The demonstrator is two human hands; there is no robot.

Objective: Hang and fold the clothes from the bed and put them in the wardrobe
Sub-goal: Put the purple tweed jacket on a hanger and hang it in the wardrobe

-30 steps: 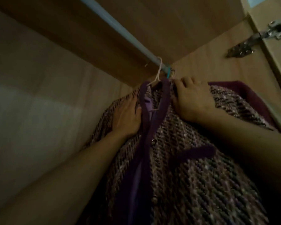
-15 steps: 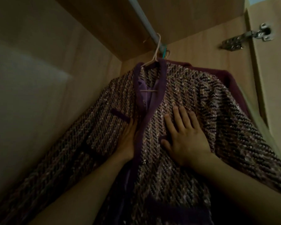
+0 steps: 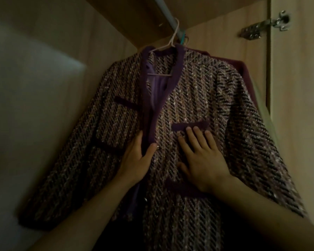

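Both bare arms reach up. The left hand (image 3: 136,158) pinches with thumb and fingers (image 3: 138,140); the right hand (image 3: 202,160) lies flat, fingers spread.

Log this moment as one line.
jacket: on hanger, on rail | left hand: pinching front edge | right hand: flat on front

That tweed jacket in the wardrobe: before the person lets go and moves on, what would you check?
1. Hanger hooked over the rail: ok.
2. Tweed jacket seated on the hanger at both shoulders: cannot tell, fabric hides it.
3. Front edges closed: not ok, the lining shows between them.
4. Left hand free to withdraw: not ok, thumb and fingers pinch the front trim.
5. Right hand free to withdraw: ok, resting flat.
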